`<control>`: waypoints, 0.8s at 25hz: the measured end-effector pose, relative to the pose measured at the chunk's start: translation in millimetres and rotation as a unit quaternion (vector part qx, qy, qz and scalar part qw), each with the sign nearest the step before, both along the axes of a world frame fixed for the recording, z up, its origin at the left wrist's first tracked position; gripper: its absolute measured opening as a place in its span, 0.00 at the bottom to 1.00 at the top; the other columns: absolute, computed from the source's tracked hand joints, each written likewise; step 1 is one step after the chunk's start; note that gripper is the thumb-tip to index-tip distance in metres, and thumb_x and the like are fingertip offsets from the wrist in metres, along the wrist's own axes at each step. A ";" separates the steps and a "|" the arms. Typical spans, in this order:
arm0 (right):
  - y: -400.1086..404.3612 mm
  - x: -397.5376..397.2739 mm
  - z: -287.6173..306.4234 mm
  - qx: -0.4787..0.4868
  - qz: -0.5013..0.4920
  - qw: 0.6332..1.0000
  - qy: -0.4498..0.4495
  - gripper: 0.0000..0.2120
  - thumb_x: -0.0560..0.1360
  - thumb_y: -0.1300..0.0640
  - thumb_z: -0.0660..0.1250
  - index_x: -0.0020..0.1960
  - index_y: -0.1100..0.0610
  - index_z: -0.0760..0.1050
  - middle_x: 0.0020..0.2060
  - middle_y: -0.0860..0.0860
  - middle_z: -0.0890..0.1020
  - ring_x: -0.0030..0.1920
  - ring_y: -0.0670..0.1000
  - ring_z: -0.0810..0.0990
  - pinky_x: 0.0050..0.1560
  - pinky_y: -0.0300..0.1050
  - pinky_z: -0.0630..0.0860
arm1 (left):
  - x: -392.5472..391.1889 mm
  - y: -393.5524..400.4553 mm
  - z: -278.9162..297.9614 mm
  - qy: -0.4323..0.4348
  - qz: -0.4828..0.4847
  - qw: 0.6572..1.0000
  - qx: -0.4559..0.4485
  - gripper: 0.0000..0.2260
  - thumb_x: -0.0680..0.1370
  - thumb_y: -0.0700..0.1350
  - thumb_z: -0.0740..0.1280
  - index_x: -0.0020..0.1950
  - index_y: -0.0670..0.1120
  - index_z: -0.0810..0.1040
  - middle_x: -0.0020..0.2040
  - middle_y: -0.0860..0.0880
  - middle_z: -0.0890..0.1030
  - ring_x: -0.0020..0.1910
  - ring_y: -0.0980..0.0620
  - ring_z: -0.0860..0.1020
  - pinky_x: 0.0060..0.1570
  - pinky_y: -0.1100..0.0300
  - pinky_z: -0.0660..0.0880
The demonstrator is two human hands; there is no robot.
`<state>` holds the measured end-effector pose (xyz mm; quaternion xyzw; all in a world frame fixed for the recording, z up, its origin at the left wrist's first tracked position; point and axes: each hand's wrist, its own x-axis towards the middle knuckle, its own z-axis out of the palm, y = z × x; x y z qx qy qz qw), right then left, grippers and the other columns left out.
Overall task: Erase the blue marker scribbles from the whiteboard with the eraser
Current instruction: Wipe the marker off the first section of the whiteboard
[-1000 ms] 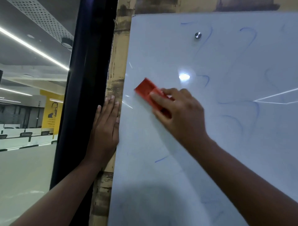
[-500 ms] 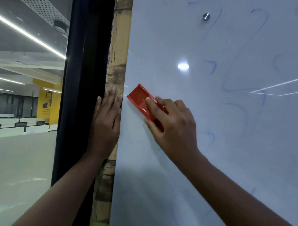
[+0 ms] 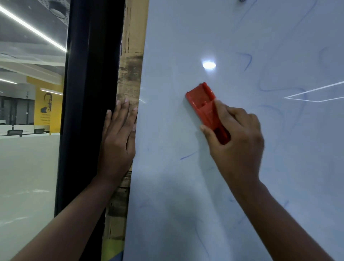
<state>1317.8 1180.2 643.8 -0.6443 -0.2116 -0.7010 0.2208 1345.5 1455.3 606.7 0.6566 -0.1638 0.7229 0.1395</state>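
A white whiteboard (image 3: 167, 195) fills the right side of the view. Faint blue marker scribbles (image 3: 247, 61) curl across its upper right, and a short blue stroke (image 3: 188, 155) lies lower, left of my right wrist. My right hand (image 3: 236, 141) grips a red eraser (image 3: 202, 104) and holds it flat against the board near the middle. Fingers and thumb wrap the eraser's lower half. My left hand (image 3: 117, 141) lies flat with straight fingers on the brown frame (image 3: 130, 65) at the board's left edge.
A black pillar (image 3: 91, 93) stands left of the brown frame. Beyond it, a glass pane shows an office with desks and a yellow wall (image 3: 46, 110). A metal mounting stud (image 3: 242, 1) sits at the board's top edge.
My right hand has slid the eraser from near the board's left edge rightwards toward the middle. The view has tilted down. My left hand has stayed on the frame.
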 end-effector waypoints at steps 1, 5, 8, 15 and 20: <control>11.7 -0.7 -1.2 -0.015 0.011 1.000 0.005 0.29 0.73 0.50 0.77 0.72 0.53 0.78 0.56 0.50 0.83 0.51 0.54 0.74 0.50 0.53 0.77 | -0.3 0.0 0.2 0.003 -0.001 1.000 -0.001 0.20 0.87 0.35 0.60 0.80 0.37 0.69 0.82 0.39 0.66 0.84 0.41 0.61 0.83 0.39 0.56; 54.1 -7.7 -35.1 -0.133 0.014 0.991 0.015 0.29 0.74 0.50 0.76 0.72 0.56 0.77 0.59 0.53 0.82 0.51 0.56 0.77 0.48 0.52 0.75 | -4.4 0.4 -10.8 0.020 -0.005 1.000 0.004 0.21 0.87 0.35 0.60 0.81 0.37 0.67 0.83 0.39 0.65 0.84 0.40 0.59 0.83 0.39 0.55; 53.4 -10.6 -67.0 -0.198 -0.004 0.980 0.013 0.29 0.75 0.49 0.76 0.73 0.55 0.76 0.61 0.53 0.83 0.50 0.55 0.79 0.46 0.49 0.74 | -7.4 2.3 -20.2 0.033 0.000 0.999 0.020 0.23 0.86 0.34 0.60 0.82 0.37 0.65 0.83 0.39 0.63 0.85 0.40 0.58 0.83 0.38 0.54; -12.3 -10.2 -40.6 -0.056 -0.012 0.998 0.021 0.27 0.74 0.49 0.79 0.71 0.52 0.79 0.57 0.48 0.84 0.50 0.54 0.77 0.50 0.47 0.75 | -3.2 0.8 -23.8 0.023 -0.004 1.000 0.003 0.20 0.88 0.36 0.58 0.80 0.37 0.69 0.82 0.39 0.66 0.84 0.39 0.60 0.83 0.38 0.55; -16.9 -15.1 -57.1 0.039 0.007 0.998 0.053 0.29 0.73 0.52 0.80 0.71 0.55 0.78 0.55 0.50 0.83 0.49 0.54 0.75 0.52 0.41 0.70 | -2.8 -0.9 -42.6 0.017 -0.006 1.000 -0.006 0.19 0.88 0.36 0.54 0.79 0.37 0.70 0.81 0.38 0.67 0.83 0.39 0.61 0.83 0.38 0.56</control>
